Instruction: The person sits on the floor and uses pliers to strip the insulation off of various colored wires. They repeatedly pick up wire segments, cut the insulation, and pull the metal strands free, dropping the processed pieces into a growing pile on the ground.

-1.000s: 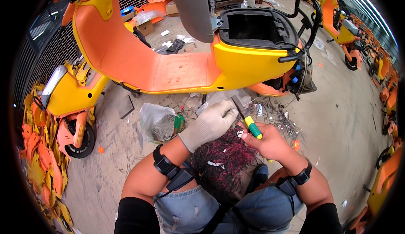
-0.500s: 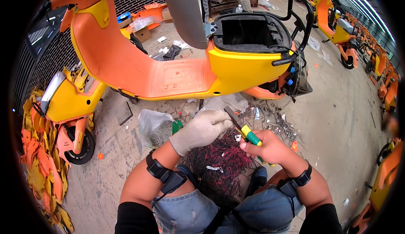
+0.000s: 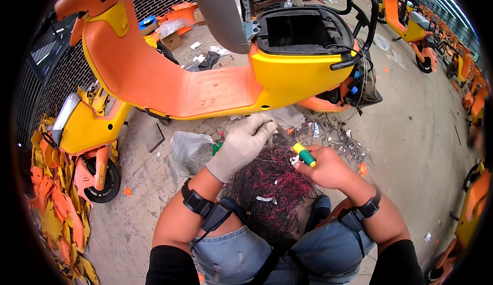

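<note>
My left hand, in a pale knitted glove, is closed with its fingertips pinched together. What it holds, if anything, is too small to make out. Bare and closed, my right hand grips a hand tool with a green-and-yellow handle. Its narrow, dark metal end points up and left to the gloved fingertips; whether it is a knife or another tool, I cannot tell. Below both hands lies a heap of black and pink wire-like scraps, between my feet.
A yellow-and-orange scooter with an open storage box stands just beyond my hands. To the left are a scooter part with a wheel and piled panels. A clear plastic bag lies near my left hand. More scooters line the right.
My gloved hand has moved slightly up and left, its fingers now pinched more upward. The tool has shifted slightly up and right with my right hand, showing less of its metal end.
</note>
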The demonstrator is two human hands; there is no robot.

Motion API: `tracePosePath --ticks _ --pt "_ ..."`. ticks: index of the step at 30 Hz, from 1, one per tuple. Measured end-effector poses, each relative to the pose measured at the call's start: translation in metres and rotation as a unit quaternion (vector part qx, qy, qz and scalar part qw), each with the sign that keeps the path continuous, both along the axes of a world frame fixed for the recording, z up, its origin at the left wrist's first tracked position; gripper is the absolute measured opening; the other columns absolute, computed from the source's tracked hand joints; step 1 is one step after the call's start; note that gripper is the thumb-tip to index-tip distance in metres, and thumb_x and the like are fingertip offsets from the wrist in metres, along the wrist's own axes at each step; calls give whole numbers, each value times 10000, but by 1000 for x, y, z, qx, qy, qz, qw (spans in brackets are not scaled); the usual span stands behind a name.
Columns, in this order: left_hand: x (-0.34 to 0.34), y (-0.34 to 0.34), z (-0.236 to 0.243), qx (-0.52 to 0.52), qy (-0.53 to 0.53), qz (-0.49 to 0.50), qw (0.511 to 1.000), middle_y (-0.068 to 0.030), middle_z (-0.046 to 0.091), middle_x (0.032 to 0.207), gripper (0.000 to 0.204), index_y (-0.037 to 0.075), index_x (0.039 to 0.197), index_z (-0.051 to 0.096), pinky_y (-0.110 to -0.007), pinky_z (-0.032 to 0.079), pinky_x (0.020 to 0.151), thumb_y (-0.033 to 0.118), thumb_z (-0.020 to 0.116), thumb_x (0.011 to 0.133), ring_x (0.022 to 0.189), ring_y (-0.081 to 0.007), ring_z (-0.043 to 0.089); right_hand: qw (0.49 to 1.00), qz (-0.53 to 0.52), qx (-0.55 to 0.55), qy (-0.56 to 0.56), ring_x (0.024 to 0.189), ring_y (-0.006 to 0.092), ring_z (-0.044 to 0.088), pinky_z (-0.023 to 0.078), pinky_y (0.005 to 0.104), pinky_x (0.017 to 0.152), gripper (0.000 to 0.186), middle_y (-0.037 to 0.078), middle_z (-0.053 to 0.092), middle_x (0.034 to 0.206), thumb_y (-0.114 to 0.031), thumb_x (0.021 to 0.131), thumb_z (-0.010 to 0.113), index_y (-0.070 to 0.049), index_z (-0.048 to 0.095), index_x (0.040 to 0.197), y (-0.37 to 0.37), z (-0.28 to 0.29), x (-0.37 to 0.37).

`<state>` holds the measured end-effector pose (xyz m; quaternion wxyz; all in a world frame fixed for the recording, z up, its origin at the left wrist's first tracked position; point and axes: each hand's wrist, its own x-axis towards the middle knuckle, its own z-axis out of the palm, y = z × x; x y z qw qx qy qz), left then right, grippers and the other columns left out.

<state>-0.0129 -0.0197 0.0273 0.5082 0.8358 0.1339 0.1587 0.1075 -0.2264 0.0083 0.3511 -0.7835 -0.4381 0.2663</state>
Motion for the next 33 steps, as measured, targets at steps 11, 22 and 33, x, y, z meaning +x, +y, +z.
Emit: tracePosePath --ticks 11,22,33 --pt "7 5 -25 186 56 -85 977 -188 700 1032 418 51 1212 595 -393 539 846 223 712 850 958 -303 697 975 51 -66 -204 797 405 657 547 440 741 329 197 654 1003 -296 807 747 17 667 739 4 -30 -17" --pt "0 31 -48 156 67 -35 985 -144 704 938 380 30 1147 653 -367 550 794 158 725 796 885 -249 700 970 114 -78 -201 882 397 653 535 444 807 343 227 604 1080 -277 833 735 59 686 883 16 -37 -25" --pt "-102 187 -109 102 73 302 945 -154 721 940 432 -42 1045 684 -338 538 784 257 746 739 853 -240 682 969 125 -144 -159 946 383 639 521 434 833 347 198 596 1098 -297 825 754 36 685 895 16 -33 -22"
